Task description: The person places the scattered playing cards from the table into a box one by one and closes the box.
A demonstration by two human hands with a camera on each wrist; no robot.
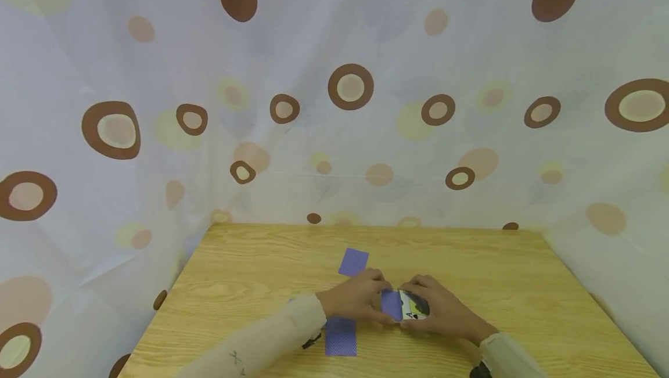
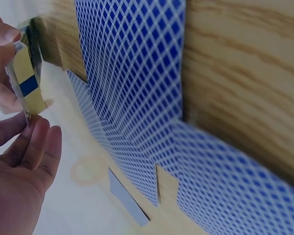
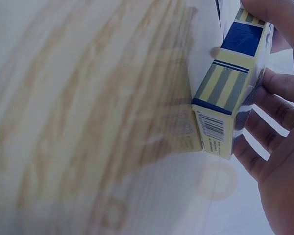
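In the head view, my right hand [image 1: 444, 309] grips a playing card box [image 1: 413, 305] by its long sides, thumb on the near side and fingers on the far one. The box shows a picture with a black letter A, and the right wrist view shows its cream and blue striped side and barcode end. My left hand [image 1: 356, 298] pinches a blue-backed playing card [image 1: 391, 305] by its edges, right at the left end of the box. Whether more cards lie beneath this one, I cannot tell.
Blue-backed cards lie face down on the wooden table [image 1: 251, 267]: one card [image 1: 353, 262] beyond my left hand, another card [image 1: 341, 337] below its wrist. In the left wrist view several cards [image 2: 137, 63] overlap. A patterned cloth [image 1: 313, 29] hangs behind and at both sides.
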